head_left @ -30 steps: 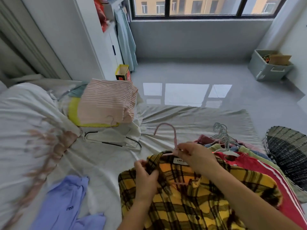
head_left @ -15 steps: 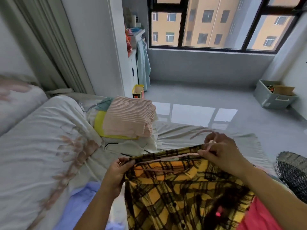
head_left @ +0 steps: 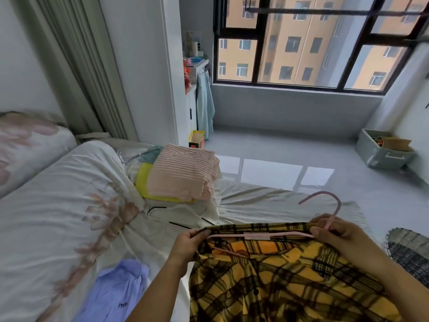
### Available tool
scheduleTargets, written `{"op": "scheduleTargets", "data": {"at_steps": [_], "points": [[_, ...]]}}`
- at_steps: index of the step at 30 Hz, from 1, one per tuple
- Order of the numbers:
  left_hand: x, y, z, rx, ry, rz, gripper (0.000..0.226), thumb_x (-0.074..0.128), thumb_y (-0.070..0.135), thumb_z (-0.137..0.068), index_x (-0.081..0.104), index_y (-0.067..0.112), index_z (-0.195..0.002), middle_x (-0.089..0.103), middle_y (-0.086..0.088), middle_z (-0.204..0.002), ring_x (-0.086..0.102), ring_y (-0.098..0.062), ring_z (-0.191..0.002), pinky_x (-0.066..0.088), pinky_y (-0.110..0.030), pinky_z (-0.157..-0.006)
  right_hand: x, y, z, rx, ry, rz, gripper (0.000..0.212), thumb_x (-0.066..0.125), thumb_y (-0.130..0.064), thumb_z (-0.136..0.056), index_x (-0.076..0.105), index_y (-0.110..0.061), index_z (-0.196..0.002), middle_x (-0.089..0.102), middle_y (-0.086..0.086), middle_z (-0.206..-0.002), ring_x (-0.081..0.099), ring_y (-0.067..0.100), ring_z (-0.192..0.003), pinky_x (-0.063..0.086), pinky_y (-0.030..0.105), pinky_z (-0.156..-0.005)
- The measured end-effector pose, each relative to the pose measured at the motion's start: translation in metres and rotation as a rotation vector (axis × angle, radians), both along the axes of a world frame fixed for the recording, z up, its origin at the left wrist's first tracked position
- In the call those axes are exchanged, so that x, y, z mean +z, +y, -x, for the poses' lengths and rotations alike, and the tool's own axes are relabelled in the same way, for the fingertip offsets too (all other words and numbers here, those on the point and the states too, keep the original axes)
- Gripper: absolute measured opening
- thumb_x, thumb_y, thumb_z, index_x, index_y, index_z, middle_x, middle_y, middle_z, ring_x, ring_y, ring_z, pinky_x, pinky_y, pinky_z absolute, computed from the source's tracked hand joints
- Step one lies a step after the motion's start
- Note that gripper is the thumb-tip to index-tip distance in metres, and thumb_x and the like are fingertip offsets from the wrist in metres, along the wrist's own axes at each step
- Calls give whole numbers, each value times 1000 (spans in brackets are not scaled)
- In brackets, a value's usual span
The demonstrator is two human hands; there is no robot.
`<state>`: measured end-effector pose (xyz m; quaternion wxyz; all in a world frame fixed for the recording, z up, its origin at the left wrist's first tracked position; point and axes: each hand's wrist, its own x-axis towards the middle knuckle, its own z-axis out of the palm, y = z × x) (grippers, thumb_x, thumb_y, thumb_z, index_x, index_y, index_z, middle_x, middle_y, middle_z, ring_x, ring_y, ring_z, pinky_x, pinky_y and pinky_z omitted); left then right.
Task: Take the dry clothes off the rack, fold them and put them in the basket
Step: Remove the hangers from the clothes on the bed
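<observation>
The yellow plaid shirt (head_left: 290,282) is held up at the near right, above the bed (head_left: 58,205), its collar stretched level between the two hands and its body hanging down toward the camera. The left hand (head_left: 188,245) pinches the left end of the collar, thumb on top and fingertips curled under the fabric edge. The right hand (head_left: 336,238) has its fingers curled round the neck of the pink hanger (head_left: 262,235), which sits inside the shirt. The hanger's hook rises above the knuckles and curves to the left, while its thin pink shoulder runs left from the thumb along the open collar to just beside the left hand. The right end of the collar reaches the right hand, though whether those fingers also grasp the cloth cannot be told. Farther back on the bed lies a pink striped folded garment (head_left: 183,173) on top of a yellow one (head_left: 142,182), with a black hanger (head_left: 176,224) just in front. A lilac garment (head_left: 120,293) lies loose at the near left. The woven basket (head_left: 411,254) shows at the right edge, just past the right forearm.
</observation>
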<state>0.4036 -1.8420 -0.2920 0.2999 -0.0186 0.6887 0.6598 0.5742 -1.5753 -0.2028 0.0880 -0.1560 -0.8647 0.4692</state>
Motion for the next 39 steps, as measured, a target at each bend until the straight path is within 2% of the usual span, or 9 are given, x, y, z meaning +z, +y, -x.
{"op": "scheduleTargets", "data": {"at_steps": [2,6,10,14,18,22,27,34,39], "points": [[0,7,-4,-32,-66,-16,17,60,17,-90,62,1,-83,57,5,-43,48,-4,-32,32,-13,-33,1,4,-10,-21,19,46,65,59,-88,-40,74,-33,-70,66,-22,-92,61,-5,-85,40,19,-79],[-5,13,-6,1,-117,-32,17,63,18,-87,65,3,-81,61,-3,-55,58,-11,-45,45,-21,-41,-6,8,-19,-33,53,137,20,69,-47,-71,74,-28,-67,67,-18,-91,62,4,-89,44,29,-87],[-13,18,-20,1,-246,-131,25,59,16,-88,64,-7,-99,69,-15,-74,66,-19,-54,50,-24,-41,-12,12,-11,-183,160,311,72,70,-81,-38,73,-18,-71,71,2,-87,66,18,-89,51,32,-80],[-5,33,-32,-36,-287,-265,34,61,18,-86,59,-5,-110,69,-23,-95,69,-27,-71,56,-31,-55,-9,0,9,-256,212,381,73,67,-84,-39,73,-18,-69,72,3,-80,66,20,-85,52,32,-76],[14,61,-56,-98,-132,-327,60,78,14,-67,48,10,-119,62,-21,-104,64,-29,-79,55,-41,-71,-10,-31,34,-323,223,602,33,61,-39,-85,68,-8,-78,70,7,-85,65,25,-86,50,29,-67],[17,80,-86,-26,68,-368,76,85,25,-63,37,33,-120,58,-14,-114,68,-24,-90,57,-37,-73,-3,-56,46,-381,221,772,29,53,-27,-92,62,-2,-80,65,8,-77,66,14,-62,51,22,-47],[-8,94,-101,-249,526,11,64,78,41,-59,40,50,-109,42,13,-118,47,-7,-112,40,-13,-95,0,-74,50,-388,222,940,26,51,-23,-94,59,-3,-81,61,11,-74,62,23,-70,56,29,-53],[-36,97,-104,-559,626,363,29,56,20,-79,58,20,-108,41,3,-103,49,-18,-103,40,-20,-86,23,-58,64,-358,448,285,28,49,-12,-95,59,-24,-72,59,-6,-87,54,-6,-78,45,24,-80],[-64,43,-92,-428,303,298,15,60,23,-71,55,36,-77,54,4,-83,50,-10,-79,39,-18,-71,57,-18,84,-398,605,454,27,39,-20,-100,54,-20,-78,48,-11,-50,39,1,-44,31,13,-41]]}}
